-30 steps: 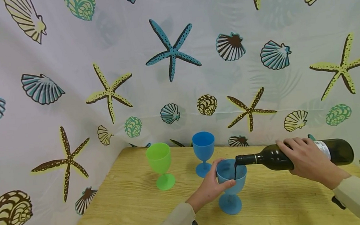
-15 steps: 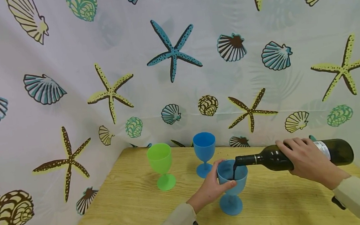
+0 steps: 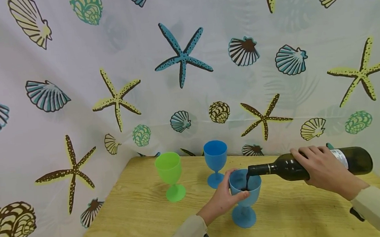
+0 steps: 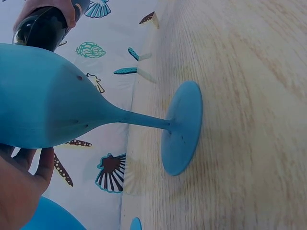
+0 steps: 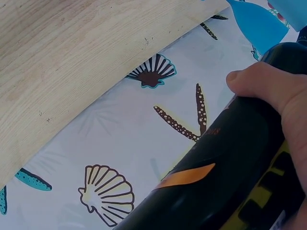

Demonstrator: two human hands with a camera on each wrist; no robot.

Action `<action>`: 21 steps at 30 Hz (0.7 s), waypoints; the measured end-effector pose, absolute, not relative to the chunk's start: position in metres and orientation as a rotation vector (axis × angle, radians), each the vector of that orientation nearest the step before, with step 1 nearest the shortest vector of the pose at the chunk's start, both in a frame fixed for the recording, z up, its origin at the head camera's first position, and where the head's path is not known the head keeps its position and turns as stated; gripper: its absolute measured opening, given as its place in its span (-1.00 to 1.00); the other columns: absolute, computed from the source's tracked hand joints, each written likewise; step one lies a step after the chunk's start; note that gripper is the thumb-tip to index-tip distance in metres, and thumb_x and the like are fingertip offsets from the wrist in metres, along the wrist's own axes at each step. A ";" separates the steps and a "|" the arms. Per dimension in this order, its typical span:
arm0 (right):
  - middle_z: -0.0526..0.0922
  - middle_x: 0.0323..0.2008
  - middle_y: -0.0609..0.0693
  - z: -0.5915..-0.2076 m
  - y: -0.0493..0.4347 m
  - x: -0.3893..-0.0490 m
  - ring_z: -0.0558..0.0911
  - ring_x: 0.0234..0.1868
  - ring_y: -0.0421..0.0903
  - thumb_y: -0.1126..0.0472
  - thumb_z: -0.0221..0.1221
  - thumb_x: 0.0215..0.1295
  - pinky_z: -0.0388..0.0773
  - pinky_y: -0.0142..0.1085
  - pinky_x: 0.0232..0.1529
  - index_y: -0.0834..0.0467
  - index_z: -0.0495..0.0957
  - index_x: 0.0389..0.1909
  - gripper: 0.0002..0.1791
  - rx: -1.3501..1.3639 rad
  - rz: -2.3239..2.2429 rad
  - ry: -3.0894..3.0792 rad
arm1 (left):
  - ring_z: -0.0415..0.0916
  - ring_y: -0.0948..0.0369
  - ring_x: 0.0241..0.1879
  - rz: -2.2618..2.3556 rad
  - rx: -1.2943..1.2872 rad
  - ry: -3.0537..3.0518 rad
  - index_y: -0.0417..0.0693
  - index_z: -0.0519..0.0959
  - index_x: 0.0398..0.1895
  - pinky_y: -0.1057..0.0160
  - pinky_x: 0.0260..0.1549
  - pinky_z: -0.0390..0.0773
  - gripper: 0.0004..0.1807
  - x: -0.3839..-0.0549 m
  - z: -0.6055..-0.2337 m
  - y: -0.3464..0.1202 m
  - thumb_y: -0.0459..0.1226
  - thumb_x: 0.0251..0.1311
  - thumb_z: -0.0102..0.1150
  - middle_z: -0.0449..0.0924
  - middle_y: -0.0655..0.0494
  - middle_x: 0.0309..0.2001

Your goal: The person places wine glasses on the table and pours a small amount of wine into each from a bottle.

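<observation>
A light blue goblet [image 3: 246,196] stands upright on the wooden table, its foot flat on the wood in the left wrist view. My left hand [image 3: 221,199] holds its bowl from the left, thumb on the near side and fingers round the far side. My right hand [image 3: 328,166] grips a dark wine bottle [image 3: 287,167] by its body, tipped almost level with the neck pointing left. The bottle's mouth lies over the goblet's rim, and a dark stream runs from it into the bowl. Some dark liquid shows inside. The right wrist view shows my thumb across the bottle [image 5: 211,158].
A green goblet [image 3: 169,169] stands to the left on the table [image 3: 130,214]. Behind the held goblet is a darker blue goblet [image 3: 215,155]. A white curtain [image 3: 208,90] printed with starfish and shells hangs along the table's back and sides.
Dark liquid now shows in the bowl, where a second ago only the stream was visible. The stream looks thicker. Both hands, the bottle and the goblets keep nearly the same places.
</observation>
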State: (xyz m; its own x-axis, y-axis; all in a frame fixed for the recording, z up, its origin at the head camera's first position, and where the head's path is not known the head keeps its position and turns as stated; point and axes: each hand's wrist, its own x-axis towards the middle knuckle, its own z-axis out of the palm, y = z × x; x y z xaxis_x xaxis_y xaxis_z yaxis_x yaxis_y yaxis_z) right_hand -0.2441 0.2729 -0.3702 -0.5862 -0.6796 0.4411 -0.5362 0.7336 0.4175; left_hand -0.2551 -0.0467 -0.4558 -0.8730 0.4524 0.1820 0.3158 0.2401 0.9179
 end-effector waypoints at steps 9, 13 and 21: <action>0.52 -0.16 0.21 -0.371 0.273 -0.244 0.54 -0.19 0.18 -0.03 0.59 -0.56 0.47 0.10 -0.26 0.28 0.38 0.11 0.06 0.924 -0.310 -2.329 | 0.23 0.03 0.27 1.725 0.737 2.359 0.08 0.05 0.41 -0.11 0.17 0.28 -0.19 -0.255 -0.457 -0.047 0.01 0.19 0.21 0.23 0.03 0.31; 0.52 -0.16 0.21 -0.370 0.272 -0.244 0.54 -0.18 0.18 -0.02 0.60 -0.56 0.47 0.11 -0.26 0.27 0.37 0.11 0.06 0.920 -0.306 -2.335 | 0.24 0.03 0.28 1.730 0.741 2.358 0.06 0.06 0.41 -0.11 0.17 0.28 -0.19 -0.255 -0.457 -0.047 0.00 0.18 0.22 0.24 0.03 0.31; 0.53 -0.16 0.21 -0.369 0.272 -0.244 0.54 -0.18 0.18 -0.01 0.60 -0.57 0.47 0.11 -0.24 0.27 0.38 0.11 0.06 0.917 -0.293 -2.338 | 0.25 0.04 0.27 1.721 0.745 2.371 0.06 0.06 0.41 -0.10 0.17 0.29 -0.19 -0.255 -0.455 -0.047 0.00 0.18 0.21 0.24 0.04 0.31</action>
State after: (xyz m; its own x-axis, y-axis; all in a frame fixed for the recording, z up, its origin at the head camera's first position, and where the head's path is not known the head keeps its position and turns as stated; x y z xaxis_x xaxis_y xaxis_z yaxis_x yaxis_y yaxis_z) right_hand -0.2444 0.2717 -0.3694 -0.5788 -0.6761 0.4558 -0.5426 0.7366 0.4037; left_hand -0.2554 -0.0468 -0.4551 -0.8720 0.4524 0.1869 0.3180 0.2332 0.9190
